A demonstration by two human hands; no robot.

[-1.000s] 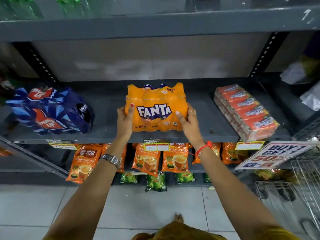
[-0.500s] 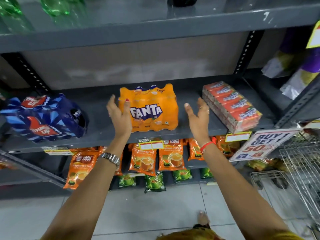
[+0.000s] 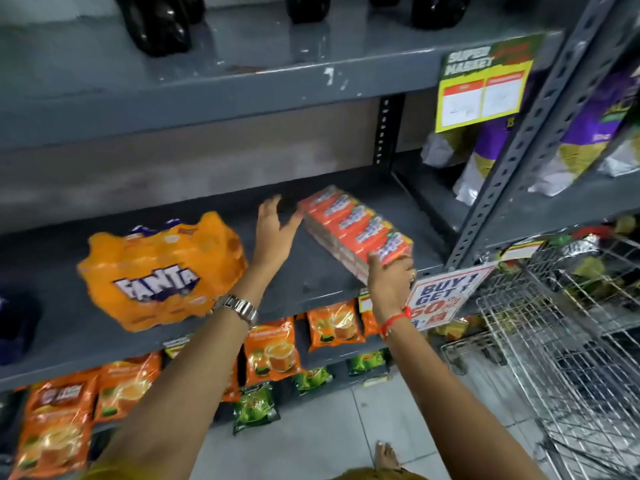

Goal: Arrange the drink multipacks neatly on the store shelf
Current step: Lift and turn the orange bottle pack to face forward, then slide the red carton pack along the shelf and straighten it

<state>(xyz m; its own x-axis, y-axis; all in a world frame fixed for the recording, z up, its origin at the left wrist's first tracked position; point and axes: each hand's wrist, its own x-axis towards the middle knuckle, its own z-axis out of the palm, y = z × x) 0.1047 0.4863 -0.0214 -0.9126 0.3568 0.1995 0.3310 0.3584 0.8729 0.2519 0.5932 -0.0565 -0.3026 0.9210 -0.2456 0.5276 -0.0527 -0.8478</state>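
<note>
An orange Fanta multipack stands on the grey middle shelf, left of my arms. To its right lies a red-orange carton multipack, set at an angle, with its near end at the shelf's front edge. My right hand grips that near end. My left hand is open, fingers spread, just left of the pack's far end; I cannot tell whether it touches it. A dark blue multipack shows at the far left edge.
Dark bottles stand on the shelf above. Orange and green pouches hang below the middle shelf. A "Buy 1 Get 1" sign sits at the shelf's right end. A wire trolley stands at right, beside an upright post.
My hands let go of the Fanta pack and moved right to the carton multipack; my right hand took hold of its near end. The view swung to the right.
</note>
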